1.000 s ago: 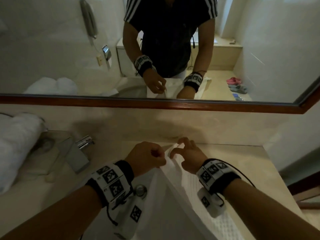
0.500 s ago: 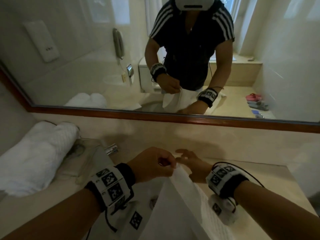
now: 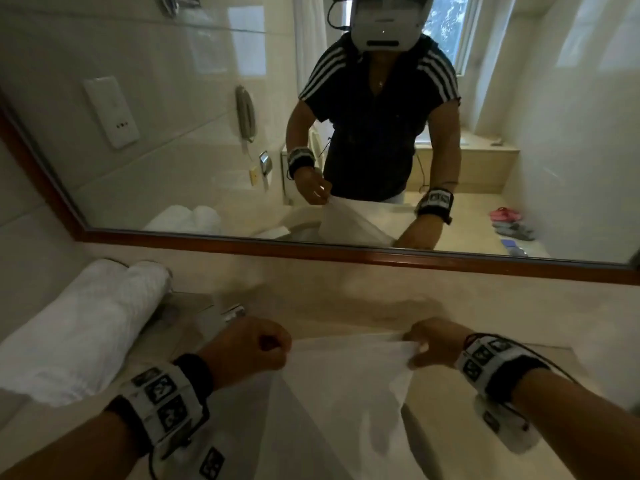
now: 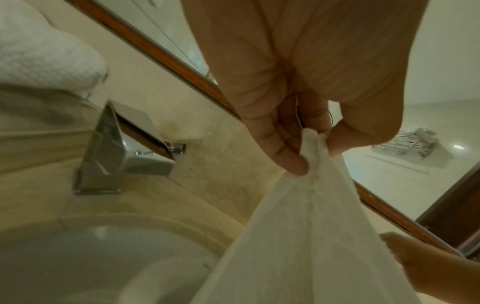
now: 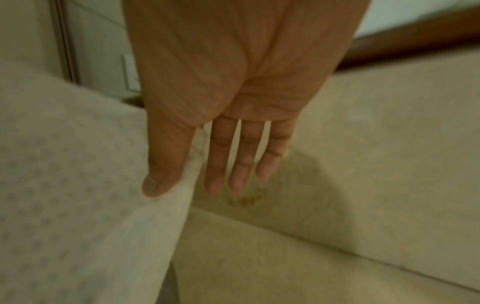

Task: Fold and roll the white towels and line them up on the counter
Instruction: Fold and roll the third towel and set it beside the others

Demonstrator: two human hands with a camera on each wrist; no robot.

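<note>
**Towel stretched between two hands above the tabletop**

Both hands are up and the white towel (image 3: 346,386) hangs between them, its top edge pulled taut and running left to right, roughly parallel to the mirror (image 3: 207,133). The left hand (image 3: 247,348) is balled into a tight fist on the left corner; the left wrist view shows the fingers (image 4: 283,152) and thumb pinching a bunched bit of cloth, with the rest draping down and away over the basin (image 4: 103,263). The right hand (image 3: 434,346) has the other corner: thumb pressed on the hem, while the three fingers (image 5: 221,164) seen in the right wrist view lie straight and relaxed behind the cloth, so it is a light pinch, not a fist.

The long axis of the towel drops from that top edge toward the person, over the beige tabletop (image 3: 450,427). Both hands sit level, palms down, wrists well apart. To my eye the next move is laying it flat on the tabletop for the fold, and the right hand is the one nearer that bare surface.

Off to the left, rolled towels (image 3: 86,327) already lie by the tap (image 4: 103,152).
</note>
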